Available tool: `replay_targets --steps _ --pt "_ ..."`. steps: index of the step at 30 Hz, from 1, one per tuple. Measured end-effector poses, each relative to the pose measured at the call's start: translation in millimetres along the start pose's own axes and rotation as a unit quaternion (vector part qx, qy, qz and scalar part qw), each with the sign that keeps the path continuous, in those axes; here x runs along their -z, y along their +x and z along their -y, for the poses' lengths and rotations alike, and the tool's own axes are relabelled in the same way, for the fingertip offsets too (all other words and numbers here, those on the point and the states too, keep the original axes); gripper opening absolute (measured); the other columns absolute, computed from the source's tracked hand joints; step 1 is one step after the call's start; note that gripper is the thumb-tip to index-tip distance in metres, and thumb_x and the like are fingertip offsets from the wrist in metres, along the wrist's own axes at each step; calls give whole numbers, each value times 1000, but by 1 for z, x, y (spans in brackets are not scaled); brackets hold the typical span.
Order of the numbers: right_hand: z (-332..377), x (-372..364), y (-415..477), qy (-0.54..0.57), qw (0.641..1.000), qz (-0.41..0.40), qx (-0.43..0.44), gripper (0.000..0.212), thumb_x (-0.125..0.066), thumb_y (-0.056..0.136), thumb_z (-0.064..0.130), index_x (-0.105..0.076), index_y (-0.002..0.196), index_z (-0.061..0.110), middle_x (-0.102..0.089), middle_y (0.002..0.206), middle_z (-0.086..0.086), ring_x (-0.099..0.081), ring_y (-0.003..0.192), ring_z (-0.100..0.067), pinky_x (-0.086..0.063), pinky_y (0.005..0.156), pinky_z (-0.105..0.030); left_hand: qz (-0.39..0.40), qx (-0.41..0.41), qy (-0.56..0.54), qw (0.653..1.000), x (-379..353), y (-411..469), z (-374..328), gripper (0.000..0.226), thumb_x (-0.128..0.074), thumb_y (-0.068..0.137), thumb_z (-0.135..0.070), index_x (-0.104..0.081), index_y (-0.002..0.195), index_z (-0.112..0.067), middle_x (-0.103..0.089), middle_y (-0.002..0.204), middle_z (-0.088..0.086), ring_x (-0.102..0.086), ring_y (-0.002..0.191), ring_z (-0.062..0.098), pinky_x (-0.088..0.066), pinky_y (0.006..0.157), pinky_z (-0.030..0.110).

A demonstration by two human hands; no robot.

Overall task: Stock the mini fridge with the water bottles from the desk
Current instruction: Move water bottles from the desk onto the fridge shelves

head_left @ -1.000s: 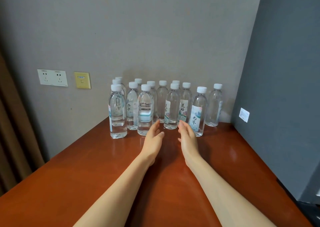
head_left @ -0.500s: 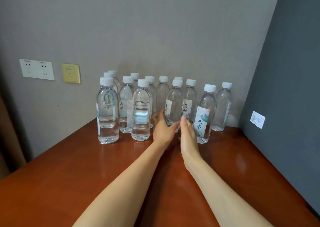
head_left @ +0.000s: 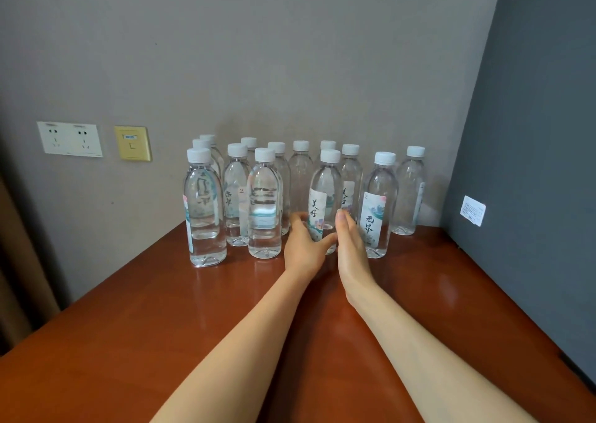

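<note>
Water bottle [head_left: 325, 196] on the desk [head_left: 129, 326]: left hand [head_left: 304, 248] curls around its base, right hand [head_left: 351, 248] lies alongside, fingers straight.

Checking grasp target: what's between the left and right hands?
One labelled front-row bottle, upright on the desk; left hand curls round its base, right hand flat at its other side. Head view.

It looked like a hotel or guest room. A polished reddish-brown desk [head_left: 129, 342] stood in a corner against a grey textured wall [head_left: 258, 51], which carried a white double socket [head_left: 69, 139] and a yellow data plate [head_left: 132, 143]. A brown curtain [head_left: 13, 277] hung at the left edge. Many identical water bottles [head_left: 265, 209] stood grouped at the back of the desk, near a dark grey panel [head_left: 532, 164] with a small white sticker [head_left: 473, 210].
</note>
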State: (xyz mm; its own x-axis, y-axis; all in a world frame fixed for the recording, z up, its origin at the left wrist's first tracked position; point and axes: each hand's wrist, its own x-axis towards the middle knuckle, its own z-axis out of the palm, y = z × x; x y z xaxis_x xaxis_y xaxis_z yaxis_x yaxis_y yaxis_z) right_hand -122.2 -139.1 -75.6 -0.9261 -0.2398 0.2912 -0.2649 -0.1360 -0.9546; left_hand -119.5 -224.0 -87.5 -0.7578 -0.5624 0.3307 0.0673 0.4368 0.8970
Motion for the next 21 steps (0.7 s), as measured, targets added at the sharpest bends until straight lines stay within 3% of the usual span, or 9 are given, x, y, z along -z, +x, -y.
replay_targets --steps 4,6,10,12,15,17,21 --pt "5 3 -7 20 999 25 -9 52 -40 101 41 -34 149 22 -40 148 8 -36 125 4 -24 102 -15 2 -16 8 1000 7 -16 2 53 -77 76 -36 -48 117 -19 -62 113 -2 -61 101 15 -44 80 27" --pt "7 3 -11 33 999 30 -20 51 -46 100 39 -39 146 19 -51 136 6 -46 117 2 -31 98 -16 9 -18 -11 1000 11 -26 0 48 -77 73 -39 -50 109 -23 -63 109 -2 -62 96 12 -45 79 26" --pt "9 8 -18 40 997 45 -40 24 -45 100 38 -60 115 24 -65 115 -4 -63 105 -15 -49 84 -15 19 -7 -70 997 24 -46 -1 52 -81 67 -43 -54 109 -26 -65 104 -8 -64 93 7 -51 84 26" --pt "13 12 -26 44 996 66 -45 31 -43 99 48 -63 110 28 -68 113 0 -63 108 -15 -49 93 -23 24 -6 -86 996 31 -55 -1 47 -82 71 -39 -55 108 -25 -65 103 -8 -65 93 8 -53 87 31" --pt "17 19 -39 49 993 88 -59 57 -47 87 69 -64 120 26 -71 116 1 -64 113 -15 -45 105 -38 30 -9 -81 996 43 -73 -6 41 -82 74 -36 -59 106 -24 -67 99 -8 -66 89 7 -53 84 28" --pt "20 26 -48 46 993 94 -61 46 -43 92 62 -64 116 28 -73 110 5 -67 105 -8 -50 97 -32 42 -16 -84 995 50 -85 -12 38 -81 75 -34 -60 105 -24 -67 98 -6 -66 89 8 -54 83 26" --pt "27 41 -68 61 991 105 -61 22 -40 101 41 -60 98 33 -71 79 22 -66 75 11 -48 63 -8 78 -51 -72 993 60 -110 -20 35 -80 78 -26 -60 106 -20 -66 96 -6 -65 85 8 -53 77 18"
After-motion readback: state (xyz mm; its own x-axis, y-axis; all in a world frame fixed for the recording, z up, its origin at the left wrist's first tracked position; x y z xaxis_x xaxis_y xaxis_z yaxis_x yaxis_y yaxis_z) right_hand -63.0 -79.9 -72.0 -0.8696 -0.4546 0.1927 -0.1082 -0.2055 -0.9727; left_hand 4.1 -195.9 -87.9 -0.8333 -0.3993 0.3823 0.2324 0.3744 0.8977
